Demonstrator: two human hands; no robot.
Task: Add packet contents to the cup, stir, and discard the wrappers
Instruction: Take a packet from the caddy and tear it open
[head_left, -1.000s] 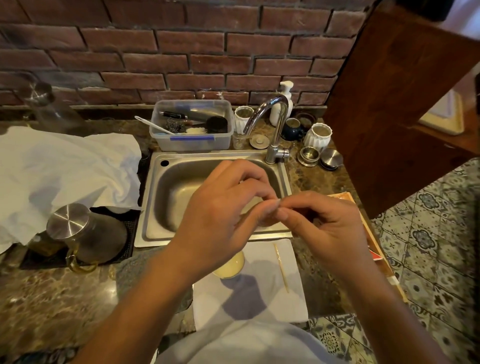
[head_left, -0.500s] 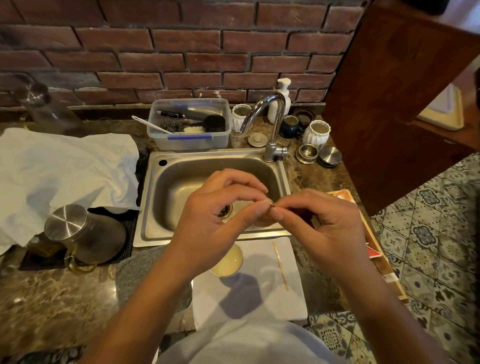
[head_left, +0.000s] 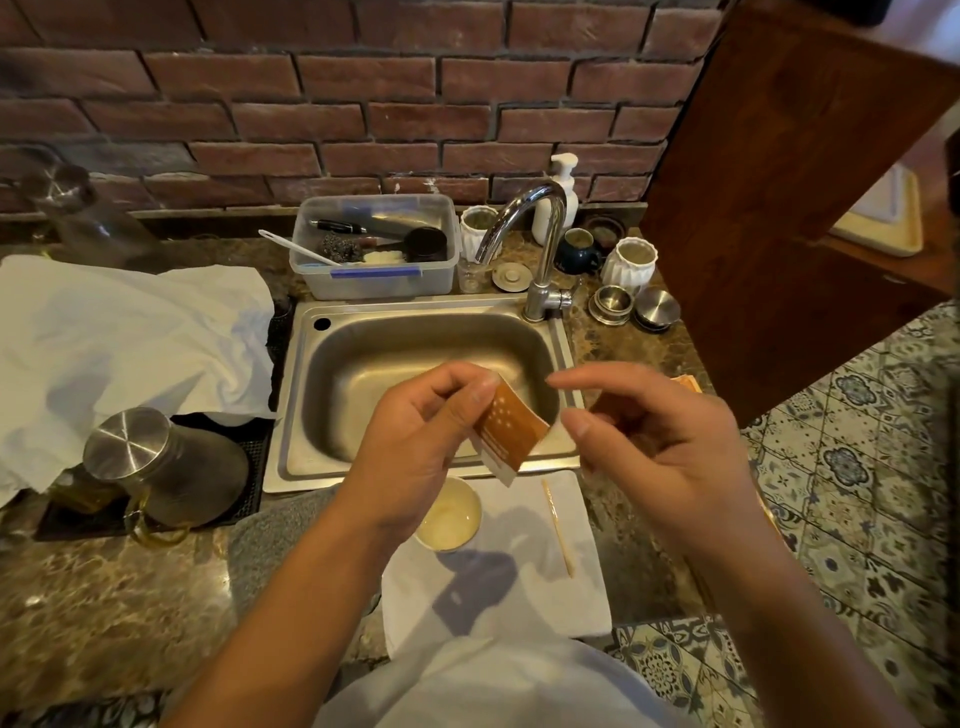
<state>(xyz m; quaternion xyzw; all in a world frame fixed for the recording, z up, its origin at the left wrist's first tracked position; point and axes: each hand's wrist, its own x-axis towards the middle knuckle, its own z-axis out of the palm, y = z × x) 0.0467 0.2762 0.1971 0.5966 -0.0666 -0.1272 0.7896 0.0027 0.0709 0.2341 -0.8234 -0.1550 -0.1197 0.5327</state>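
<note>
My left hand (head_left: 415, 441) pinches an orange-brown packet (head_left: 508, 435) with white dots by its top edge; the packet hangs tilted over the sink's front rim (head_left: 291, 415). Just right of the packet is my right hand (head_left: 649, 441), fingers apart and off it. A small white cup (head_left: 451, 515) with pale liquid stands below the packet on a white napkin (head_left: 519, 597). A thin wooden stir stick (head_left: 558, 527) lies on the napkin to the cup's right.
A glass jug with a steel lid (head_left: 156, 467) stands at left on a black mat, with a white cloth (head_left: 130, 338) behind it. Behind the sink are a plastic tub (head_left: 376, 280), a faucet (head_left: 540, 249) and small jars. An orange box edge (head_left: 688, 383) shows beyond my right hand. A wooden panel (head_left: 779, 208) rises at right.
Both hands were pinched together on the packet; now my right hand has pulled away to the right and spread its fingers, and the packet hangs from my left hand alone.
</note>
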